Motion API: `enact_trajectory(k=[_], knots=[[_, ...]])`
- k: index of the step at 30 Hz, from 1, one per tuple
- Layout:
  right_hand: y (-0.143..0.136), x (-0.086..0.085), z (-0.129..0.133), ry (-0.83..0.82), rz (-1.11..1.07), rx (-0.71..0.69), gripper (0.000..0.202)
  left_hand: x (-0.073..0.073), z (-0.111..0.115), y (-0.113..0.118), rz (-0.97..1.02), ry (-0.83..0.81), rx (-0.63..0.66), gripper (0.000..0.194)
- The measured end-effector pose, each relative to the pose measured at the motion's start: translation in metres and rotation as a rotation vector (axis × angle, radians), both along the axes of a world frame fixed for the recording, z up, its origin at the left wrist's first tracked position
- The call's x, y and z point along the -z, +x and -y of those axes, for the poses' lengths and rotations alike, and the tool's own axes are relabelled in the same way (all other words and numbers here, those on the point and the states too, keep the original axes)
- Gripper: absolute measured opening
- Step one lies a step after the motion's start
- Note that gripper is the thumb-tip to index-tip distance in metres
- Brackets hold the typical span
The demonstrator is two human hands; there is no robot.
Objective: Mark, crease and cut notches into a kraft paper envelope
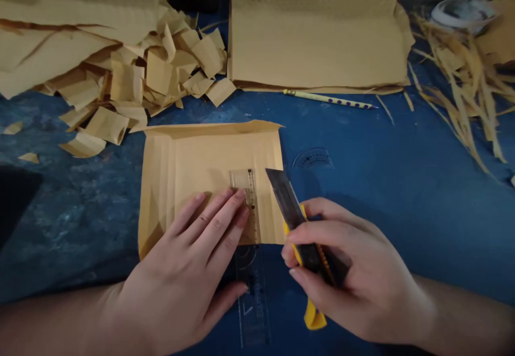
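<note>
My left hand [189, 259] lies flat, its fingertips pressing a clear plastic ruler [252, 286] onto a sheet of brown paper [201, 152]. The ruler runs up and down near the sheet's right side, and its lower part sticks out past the near edge onto the blue table. In my right hand [354, 270] is a yellow and black utility knife [289, 200], gripped by its handle. Its blade is out, pointing up and to the left above the paper's right edge. Whether the tip touches the paper I cannot tell.
Cut brown paper pieces [161, 72] are heaped at the back left beside larger sheets [80, 2]. A paper stack [317, 39] lies at the back, a pencil [330, 99] before it. A protractor [313, 157] rests right of the sheet. Thin paper strips [458, 82] and a white roll [462, 14] are far right.
</note>
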State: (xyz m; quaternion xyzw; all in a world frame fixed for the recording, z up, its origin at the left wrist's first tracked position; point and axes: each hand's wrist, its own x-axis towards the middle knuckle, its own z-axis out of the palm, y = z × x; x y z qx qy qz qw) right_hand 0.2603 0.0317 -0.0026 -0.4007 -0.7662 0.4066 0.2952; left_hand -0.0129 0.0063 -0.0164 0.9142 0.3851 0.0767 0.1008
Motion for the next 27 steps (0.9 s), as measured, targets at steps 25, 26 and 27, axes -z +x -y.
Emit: enact_trajectory(k=[25,26,27], knots=[[0.013,0.006,0.009,-0.082,0.069,0.001,0.039,-0.002,-0.005,0.003,-0.052,0.018,0.037,0.083],[0.015,0.007,0.012,-0.111,0.039,0.031,0.04,-0.002,-0.005,0.003,-0.05,0.012,0.036,0.084],[0.017,0.008,0.014,-0.148,-0.003,0.059,0.041,-0.002,-0.005,0.003,-0.048,0.005,0.036,0.084]])
